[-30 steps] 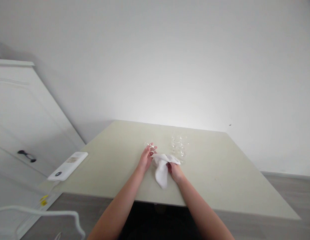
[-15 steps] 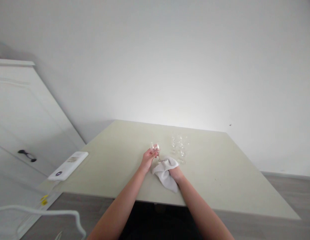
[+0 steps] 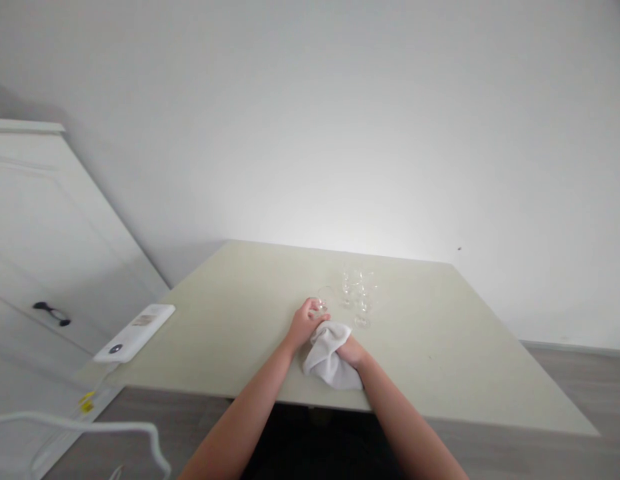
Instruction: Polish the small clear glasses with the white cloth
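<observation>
Left hand (image 3: 306,323) curled tight round one glass (image 3: 324,297); right hand (image 3: 352,351) fisted on one white cloth (image 3: 328,357); device (image 3: 135,331) label was unreadable.

White cloth (image 3: 330,357), clear glasses (image 3: 359,293), cream table (image 3: 440,347), white cabinet (image 3: 45,227) with a black handle (image 3: 51,313).

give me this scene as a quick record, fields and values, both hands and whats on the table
left hand: grips a small clear glass beside the cloth
right hand: bunched into a white cloth on the table
behind the hands: cluster of clear stemmed glasses, upright
left table edge: flat white device
far left: white cabinet with a dark handle
</observation>
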Demonstrator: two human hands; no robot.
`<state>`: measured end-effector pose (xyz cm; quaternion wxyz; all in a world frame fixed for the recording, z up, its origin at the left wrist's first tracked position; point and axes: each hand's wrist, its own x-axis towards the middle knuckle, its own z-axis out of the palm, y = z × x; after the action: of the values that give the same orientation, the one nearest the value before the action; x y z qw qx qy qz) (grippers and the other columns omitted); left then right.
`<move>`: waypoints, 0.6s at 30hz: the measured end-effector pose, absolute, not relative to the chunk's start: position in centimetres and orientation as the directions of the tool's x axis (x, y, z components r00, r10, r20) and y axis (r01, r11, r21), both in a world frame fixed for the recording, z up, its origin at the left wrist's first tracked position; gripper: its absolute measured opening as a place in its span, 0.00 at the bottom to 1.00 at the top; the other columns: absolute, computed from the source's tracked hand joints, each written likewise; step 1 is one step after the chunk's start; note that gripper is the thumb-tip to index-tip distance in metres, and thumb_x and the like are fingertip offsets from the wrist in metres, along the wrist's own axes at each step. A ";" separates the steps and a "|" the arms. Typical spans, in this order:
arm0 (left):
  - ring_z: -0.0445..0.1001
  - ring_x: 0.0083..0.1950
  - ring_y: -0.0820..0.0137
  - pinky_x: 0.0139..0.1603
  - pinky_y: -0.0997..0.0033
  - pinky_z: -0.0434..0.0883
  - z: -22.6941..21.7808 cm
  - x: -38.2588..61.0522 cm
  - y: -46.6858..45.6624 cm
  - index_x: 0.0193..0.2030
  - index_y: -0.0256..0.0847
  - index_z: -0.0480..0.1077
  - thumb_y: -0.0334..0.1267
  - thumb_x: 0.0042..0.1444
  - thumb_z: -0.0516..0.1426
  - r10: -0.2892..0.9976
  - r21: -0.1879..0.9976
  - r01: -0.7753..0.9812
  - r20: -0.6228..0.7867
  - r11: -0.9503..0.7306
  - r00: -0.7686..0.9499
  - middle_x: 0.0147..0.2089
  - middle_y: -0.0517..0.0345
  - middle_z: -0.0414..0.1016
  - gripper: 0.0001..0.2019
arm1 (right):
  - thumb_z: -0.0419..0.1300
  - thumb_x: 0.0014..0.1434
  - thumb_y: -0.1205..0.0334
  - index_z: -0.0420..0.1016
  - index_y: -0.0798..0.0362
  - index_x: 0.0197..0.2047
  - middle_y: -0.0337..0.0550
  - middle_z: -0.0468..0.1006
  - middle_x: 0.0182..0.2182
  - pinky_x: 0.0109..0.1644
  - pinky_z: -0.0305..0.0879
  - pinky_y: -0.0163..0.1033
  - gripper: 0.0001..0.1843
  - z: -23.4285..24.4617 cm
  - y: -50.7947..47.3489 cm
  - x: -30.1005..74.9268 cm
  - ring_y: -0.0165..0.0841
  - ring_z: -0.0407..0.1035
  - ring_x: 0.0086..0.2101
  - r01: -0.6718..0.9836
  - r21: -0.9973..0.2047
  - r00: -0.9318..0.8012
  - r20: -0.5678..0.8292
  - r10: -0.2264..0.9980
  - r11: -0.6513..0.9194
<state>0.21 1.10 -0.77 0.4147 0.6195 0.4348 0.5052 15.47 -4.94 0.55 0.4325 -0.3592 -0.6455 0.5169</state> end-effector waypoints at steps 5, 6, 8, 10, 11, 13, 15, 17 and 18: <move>0.71 0.38 0.63 0.44 0.65 0.65 -1.7 0.1 1.3 0.35 0.43 0.75 0.40 0.46 0.64 0.911 0.834 0.371 0.352 -0.409 0.214 0.35 0.55 0.76 0.09 | 0.60 0.57 0.49 0.77 0.52 0.39 0.43 0.80 0.37 0.58 0.62 0.47 0.16 0.3 -4.9 15.6 0.38 0.71 0.43 0.016 -0.974 -0.382 0.201 0.902 0.225; 0.71 0.38 0.62 0.44 0.64 0.64 -1.8 0.2 1.4 0.36 0.44 0.75 0.39 0.47 0.63 0.897 0.815 0.381 0.363 -0.437 0.251 0.35 0.55 0.76 0.09 | 0.60 0.56 0.49 0.78 0.52 0.38 0.42 0.80 0.36 0.57 0.63 0.47 0.16 0.3 -5.0 15.7 0.38 0.71 0.42 0.007 -0.977 -0.392 0.195 0.899 0.215; 0.71 0.39 0.61 0.46 0.63 0.64 -1.9 0.4 1.4 0.38 0.45 0.76 0.39 0.47 0.63 0.877 0.797 0.378 0.379 -0.472 0.297 0.37 0.54 0.77 0.10 | 0.60 0.56 0.48 0.78 0.52 0.36 0.42 0.79 0.33 0.52 0.67 0.46 0.16 0.0 -5.3 15.9 0.38 0.72 0.40 -0.007 -0.988 -0.427 0.144 0.893 0.156; 0.71 0.41 0.61 0.47 0.63 0.64 -1.8 0.5 1.3 0.37 0.45 0.75 0.37 0.45 0.64 0.867 0.793 0.363 0.400 -0.490 0.297 0.38 0.54 0.76 0.10 | 0.62 0.53 0.47 0.79 0.53 0.34 0.43 0.79 0.31 0.47 0.70 0.45 0.17 -0.4 -5.7 16.0 0.39 0.73 0.38 -0.003 -0.996 -0.495 0.082 0.865 0.092; 0.70 0.42 0.60 0.48 0.63 0.64 -1.8 0.5 1.3 0.35 0.45 0.75 0.37 0.44 0.64 0.864 0.790 0.359 0.412 -0.497 0.290 0.38 0.54 0.76 0.09 | 0.63 0.52 0.47 0.79 0.53 0.33 0.43 0.79 0.30 0.45 0.71 0.44 0.17 -0.6 -5.8 16.1 0.40 0.73 0.37 0.002 -0.997 -0.533 0.063 0.844 0.075; 0.70 0.41 0.60 0.49 0.63 0.63 -1.7 0.5 1.3 0.30 0.44 0.73 0.36 0.44 0.64 0.852 0.770 0.372 0.431 -0.519 0.297 0.36 0.54 0.74 0.06 | 0.65 0.49 0.48 0.80 0.54 0.32 0.44 0.79 0.29 0.43 0.71 0.42 0.17 -0.9 -6.0 16.3 0.41 0.73 0.37 0.004 -0.997 -0.584 0.056 0.810 0.072; 0.70 0.40 0.61 0.48 0.63 0.63 -1.6 0.5 1.3 0.26 0.43 0.72 0.37 0.44 0.65 0.835 0.734 0.403 0.439 -0.546 0.332 0.33 0.54 0.73 0.05 | 0.65 0.50 0.48 0.80 0.55 0.34 0.44 0.80 0.29 0.42 0.71 0.41 0.18 -1.1 -5.9 16.3 0.41 0.73 0.37 0.004 -0.996 -0.586 0.065 0.807 0.084; 0.71 0.41 0.61 0.49 0.63 0.64 -1.5 0.5 1.3 0.28 0.44 0.73 0.38 0.46 0.64 0.805 0.691 0.424 0.438 -0.586 0.399 0.34 0.55 0.75 0.04 | 0.65 0.51 0.48 0.80 0.55 0.36 0.43 0.80 0.31 0.42 0.71 0.41 0.18 -1.1 -5.6 16.3 0.40 0.73 0.37 0.030 -0.993 -0.556 0.075 0.828 0.111; 0.72 0.42 0.61 0.49 0.62 0.64 -1.5 0.5 1.3 0.31 0.44 0.74 0.38 0.47 0.64 0.786 0.669 0.427 0.432 -0.608 0.442 0.36 0.55 0.76 0.04 | 0.65 0.52 0.48 0.79 0.55 0.38 0.42 0.80 0.32 0.42 0.71 0.40 0.18 -1.0 -5.5 16.2 0.39 0.73 0.37 0.051 -0.989 -0.528 0.089 0.844 0.136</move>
<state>0.55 1.34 -1.48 0.2396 0.8146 0.3725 0.3746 16.19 -5.51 -1.04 0.3510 -0.3356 -0.6668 0.5653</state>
